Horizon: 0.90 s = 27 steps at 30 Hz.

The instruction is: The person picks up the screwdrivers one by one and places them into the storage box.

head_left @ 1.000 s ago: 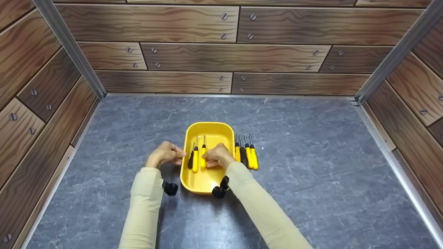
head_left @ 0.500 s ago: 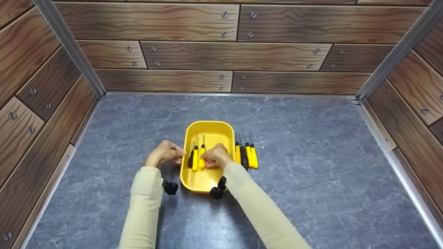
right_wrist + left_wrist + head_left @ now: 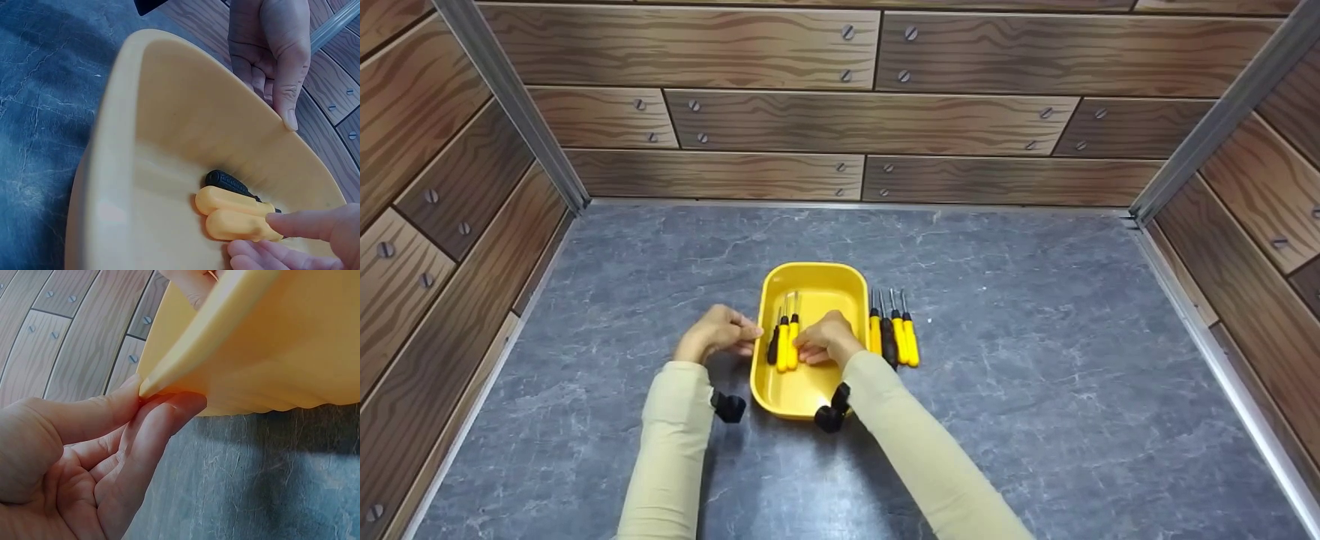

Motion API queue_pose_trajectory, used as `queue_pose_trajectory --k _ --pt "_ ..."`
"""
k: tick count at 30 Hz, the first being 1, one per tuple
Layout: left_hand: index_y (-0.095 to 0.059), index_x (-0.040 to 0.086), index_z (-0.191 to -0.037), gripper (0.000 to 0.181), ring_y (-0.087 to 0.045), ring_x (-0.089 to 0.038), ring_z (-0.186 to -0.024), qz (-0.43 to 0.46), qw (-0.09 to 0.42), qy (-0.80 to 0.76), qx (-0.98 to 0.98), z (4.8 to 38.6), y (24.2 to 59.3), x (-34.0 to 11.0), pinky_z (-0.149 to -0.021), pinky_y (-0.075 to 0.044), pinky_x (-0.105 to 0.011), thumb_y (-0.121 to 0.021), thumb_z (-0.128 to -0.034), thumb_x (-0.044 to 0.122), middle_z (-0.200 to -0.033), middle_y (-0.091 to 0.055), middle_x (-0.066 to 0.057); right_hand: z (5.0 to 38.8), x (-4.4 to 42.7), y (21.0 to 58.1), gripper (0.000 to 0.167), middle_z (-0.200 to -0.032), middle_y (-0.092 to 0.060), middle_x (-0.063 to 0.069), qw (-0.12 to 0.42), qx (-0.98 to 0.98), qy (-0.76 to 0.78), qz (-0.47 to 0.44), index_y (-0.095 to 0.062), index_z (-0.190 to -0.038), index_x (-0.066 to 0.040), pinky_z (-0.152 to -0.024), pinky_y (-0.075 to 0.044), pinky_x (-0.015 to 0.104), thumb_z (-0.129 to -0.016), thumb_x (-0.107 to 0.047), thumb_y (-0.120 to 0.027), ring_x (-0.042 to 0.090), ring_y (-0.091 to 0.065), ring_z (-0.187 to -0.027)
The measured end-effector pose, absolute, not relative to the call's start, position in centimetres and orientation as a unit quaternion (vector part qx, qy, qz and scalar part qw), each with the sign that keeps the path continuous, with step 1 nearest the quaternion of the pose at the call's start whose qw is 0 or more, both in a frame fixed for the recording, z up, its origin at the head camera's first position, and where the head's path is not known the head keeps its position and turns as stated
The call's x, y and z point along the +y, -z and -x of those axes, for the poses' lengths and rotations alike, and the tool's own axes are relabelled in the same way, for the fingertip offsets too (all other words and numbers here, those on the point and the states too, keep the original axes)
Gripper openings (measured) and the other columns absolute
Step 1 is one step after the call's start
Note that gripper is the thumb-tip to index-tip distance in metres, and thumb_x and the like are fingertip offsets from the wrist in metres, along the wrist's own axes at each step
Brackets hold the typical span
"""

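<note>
A yellow tray (image 3: 812,405) stands on the grey marbled surface. My left hand (image 3: 721,330) pinches its left rim between thumb and fingers, as the left wrist view shows closely. Inside lie a black-handled screwdriver (image 3: 773,347) and two yellow-handled ones side by side, their thin shafts pointing away. My right hand (image 3: 831,337) reaches over the right side into the tray. Its thumb and fingertips touch the nearer yellow-handled screwdriver (image 3: 233,225), whose handle rests against the other yellow-handled screwdriver (image 3: 228,198). The fingers look fairly straight, not wrapped round the handle.
Right of the tray several more screwdrivers (image 3: 898,337), yellow and black handled, lie in a row close to its wall. Wood-patterned panels (image 3: 780,120) with metal edging enclose the back and sides. A black wrist camera (image 3: 831,418) hangs over the tray's front right corner.
Under my right hand, the nearer yellow-handled screwdriver has shifted left until its handle lies against the other yellow one. My left hand stays on the rim.
</note>
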<state>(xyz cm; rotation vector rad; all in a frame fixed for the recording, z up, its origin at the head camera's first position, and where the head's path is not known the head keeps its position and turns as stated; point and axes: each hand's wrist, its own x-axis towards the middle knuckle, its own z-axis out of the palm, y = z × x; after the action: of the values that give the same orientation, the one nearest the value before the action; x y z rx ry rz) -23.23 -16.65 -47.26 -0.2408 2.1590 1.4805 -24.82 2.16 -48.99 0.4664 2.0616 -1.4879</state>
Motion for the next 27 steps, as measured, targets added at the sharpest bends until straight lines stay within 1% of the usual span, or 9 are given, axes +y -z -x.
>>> queue_pose_trajectory --k 9,14,21,27 --pt "-0.061 -0.015 -0.113 0.028 -0.063 -0.005 -0.057 0.088 0.254 -0.537 0.800 23.23 47.14 -16.63 -0.067 -0.064 -0.022 -0.061 -0.0934 0.005 -0.070 -0.063 -0.001 24.73 2.33 48.97 0.015 -0.054 -0.062 0.006 0.278 0.766 0.554 -0.169 -0.067 -0.089 0.008 -0.051 -0.062 0.026 -0.076 0.002 -0.072 0.013 -0.061 -0.044" --pt "-0.061 -0.016 -0.113 0.028 -0.063 -0.005 -0.058 0.083 0.251 -0.536 0.801 23.18 47.08 -16.65 -0.067 -0.064 -0.022 -0.060 -0.0936 0.005 -0.069 -0.063 0.000 24.71 2.47 48.78 0.014 -0.054 -0.063 0.006 0.281 0.764 0.556 -0.165 -0.068 -0.089 0.008 -0.052 -0.062 0.026 -0.077 0.002 -0.071 0.013 -0.061 -0.045" --pt "-0.061 -0.015 -0.113 0.029 -0.063 -0.006 -0.058 0.083 0.250 -0.536 0.802 23.21 47.08 -16.65 -0.069 -0.065 -0.024 -0.061 -0.0934 0.005 -0.071 -0.064 -0.002 24.68 2.58 48.41 0.016 -0.057 -0.065 0.007 0.280 0.770 0.549 -0.164 -0.070 -0.091 0.008 -0.057 -0.063 0.027 -0.078 -0.001 -0.072 0.013 -0.062 -0.046" --pt "-0.061 -0.016 -0.114 0.029 -0.063 -0.005 -0.057 0.078 0.252 -0.538 0.801 23.18 47.10 -16.63 -0.066 -0.064 -0.022 -0.061 -0.0932 0.004 -0.068 -0.064 0.000 24.67 2.67 48.07 0.019 -0.058 -0.064 0.006 0.289 0.771 0.545 -0.157 -0.069 -0.096 0.009 -0.059 -0.064 0.027 -0.080 -0.002 -0.073 0.013 -0.063 -0.048"
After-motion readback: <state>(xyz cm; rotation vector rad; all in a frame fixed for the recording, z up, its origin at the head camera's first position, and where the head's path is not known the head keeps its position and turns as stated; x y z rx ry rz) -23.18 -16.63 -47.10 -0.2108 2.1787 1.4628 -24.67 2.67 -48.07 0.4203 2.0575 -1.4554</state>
